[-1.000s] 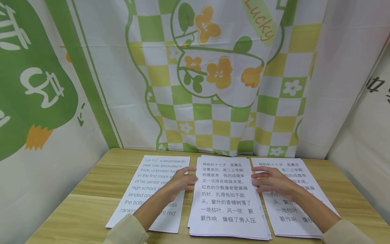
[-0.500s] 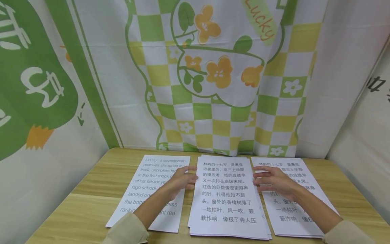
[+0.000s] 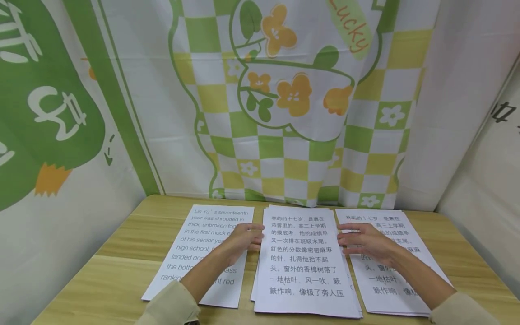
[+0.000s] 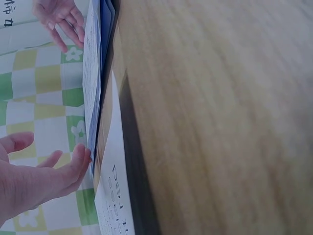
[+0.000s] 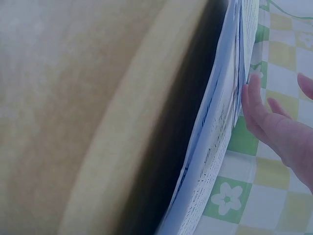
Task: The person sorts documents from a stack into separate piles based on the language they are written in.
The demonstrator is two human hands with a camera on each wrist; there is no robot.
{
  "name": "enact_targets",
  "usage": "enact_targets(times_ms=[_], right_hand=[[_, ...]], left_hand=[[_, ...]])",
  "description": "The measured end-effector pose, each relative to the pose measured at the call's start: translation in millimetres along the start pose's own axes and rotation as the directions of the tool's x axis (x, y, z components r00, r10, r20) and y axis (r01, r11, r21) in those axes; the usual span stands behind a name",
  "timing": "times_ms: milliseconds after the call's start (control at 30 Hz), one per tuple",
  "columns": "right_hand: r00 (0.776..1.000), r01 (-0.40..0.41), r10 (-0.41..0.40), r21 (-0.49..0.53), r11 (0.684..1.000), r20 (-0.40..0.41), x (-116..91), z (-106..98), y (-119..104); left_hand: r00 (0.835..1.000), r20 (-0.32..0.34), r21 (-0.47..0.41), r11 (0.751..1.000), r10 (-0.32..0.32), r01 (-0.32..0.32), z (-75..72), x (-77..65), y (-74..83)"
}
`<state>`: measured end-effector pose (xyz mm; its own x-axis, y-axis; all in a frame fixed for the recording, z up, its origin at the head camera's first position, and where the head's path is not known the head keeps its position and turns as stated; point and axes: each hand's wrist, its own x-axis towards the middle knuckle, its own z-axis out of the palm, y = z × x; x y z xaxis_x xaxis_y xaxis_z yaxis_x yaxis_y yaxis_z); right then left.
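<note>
A stack of printed sheets (image 3: 302, 266) with Chinese text lies in the middle of the table, its lower sheets fanned slightly out of line. My left hand (image 3: 239, 243) is at the stack's left edge, fingers extended and fingertips right at the paper. On the opposite side my right hand (image 3: 363, 241) has its fingers stretched to the right edge. In the left wrist view the left fingertips (image 4: 84, 155) meet the side of the stack, thumb raised apart. The right wrist view shows the right fingers (image 5: 252, 100) against the sheets' edge, the thumb likewise apart.
An English-text sheet (image 3: 215, 289) lies left, under my left forearm. Another Chinese-text stack (image 3: 394, 293) lies right, partly covered by my right hand and forearm. The wooden table (image 3: 101, 280) ends at a checkered curtain (image 3: 284, 153) behind.
Both hands stay at the sides of the middle stack with barely any motion. The right fingers have shifted very slightly rightward, and the head view has tilted a little.
</note>
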<state>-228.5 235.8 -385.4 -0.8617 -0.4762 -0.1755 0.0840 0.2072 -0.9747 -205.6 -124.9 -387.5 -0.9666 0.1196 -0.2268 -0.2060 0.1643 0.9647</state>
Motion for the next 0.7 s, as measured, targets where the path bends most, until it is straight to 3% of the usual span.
enact_targets(times_ms=[300,700], right_hand=[[1.000,0.004,-0.004,-0.007,1.000,-0.010,0.3,-0.2,0.5],[1.000,-0.003,0.004,0.060,0.998,-0.010,-0.5,2.9,-1.9]], left_hand=[[1.000,0.013,0.023,1.000,0.012,-0.012,-0.7,-0.7,-2.0],[1.000,0.016,-0.003,1.000,0.014,-0.014,-0.2,-0.6,1.3]])
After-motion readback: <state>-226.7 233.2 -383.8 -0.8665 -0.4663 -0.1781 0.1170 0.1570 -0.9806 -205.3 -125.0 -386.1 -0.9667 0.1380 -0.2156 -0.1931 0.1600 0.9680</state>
